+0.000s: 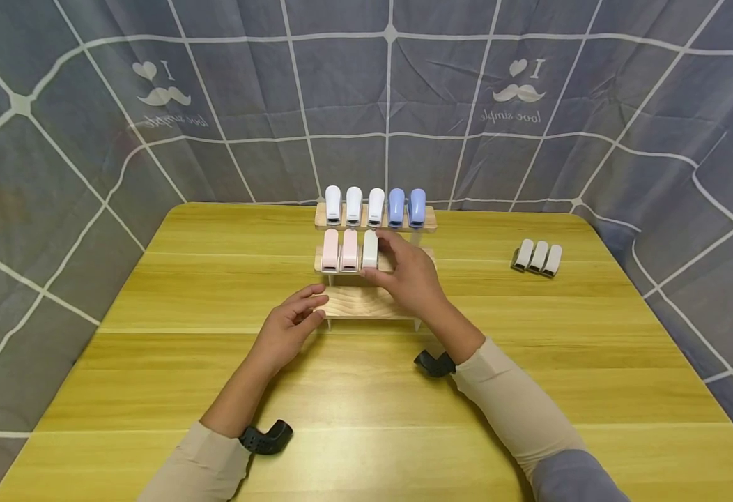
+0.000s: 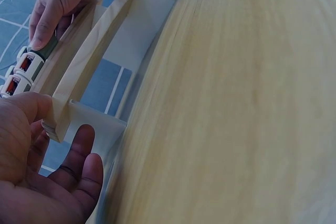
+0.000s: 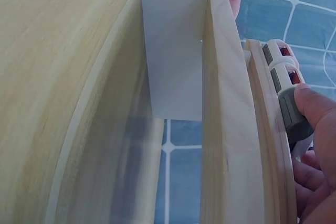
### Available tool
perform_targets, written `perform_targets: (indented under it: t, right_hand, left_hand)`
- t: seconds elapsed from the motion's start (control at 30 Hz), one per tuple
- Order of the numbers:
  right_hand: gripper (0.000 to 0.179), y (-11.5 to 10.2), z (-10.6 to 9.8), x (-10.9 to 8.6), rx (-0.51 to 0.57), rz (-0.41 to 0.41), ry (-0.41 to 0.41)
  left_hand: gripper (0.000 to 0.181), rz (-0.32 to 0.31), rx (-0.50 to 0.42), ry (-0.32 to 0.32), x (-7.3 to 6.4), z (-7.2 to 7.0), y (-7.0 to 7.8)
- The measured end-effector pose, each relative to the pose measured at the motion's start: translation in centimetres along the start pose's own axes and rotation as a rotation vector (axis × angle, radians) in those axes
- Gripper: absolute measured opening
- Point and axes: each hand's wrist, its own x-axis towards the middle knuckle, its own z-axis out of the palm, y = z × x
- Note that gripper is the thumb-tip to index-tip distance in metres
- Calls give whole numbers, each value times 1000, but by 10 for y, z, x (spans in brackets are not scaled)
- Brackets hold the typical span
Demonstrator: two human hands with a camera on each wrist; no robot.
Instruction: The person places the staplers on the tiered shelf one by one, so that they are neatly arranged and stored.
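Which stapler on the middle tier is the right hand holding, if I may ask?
The whitish stapler, rightmost in its row; the other two staplers are pink.

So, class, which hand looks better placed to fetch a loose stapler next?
Probably the right hand: it's nearer the loose staplers, once it releases the pale stapler it holds. The left hand is farther, at the lower shelf.

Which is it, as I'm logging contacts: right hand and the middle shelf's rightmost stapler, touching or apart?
Touching. The right wrist view shows the right hand with its thumb against the stapler, on its grey part.
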Motion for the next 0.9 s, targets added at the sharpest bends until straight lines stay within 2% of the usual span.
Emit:
perform_targets:
  t: [0.33, 0.47, 0.57, 0.73, 0.9]
  right_hand:
    - [62, 0, 1, 0, -10, 6, 8]
    - [62, 0, 1, 0, -11, 10, 4]
    - [62, -1, 1, 0, -8, 11, 2]
    - [62, -1, 1, 0, -7, 20, 0]
    - [62, -2, 1, 0, -7, 19, 0]
  left_hand:
    - [32, 19, 8, 7, -1, 1, -1]
    - [32, 8, 6, 4, 0, 2, -3]
    - [32, -3, 3, 3, 4, 2, -11]
    - [33, 1, -3, 7, 12, 3, -36]
    - [33, 13, -5, 8, 13, 2, -42]
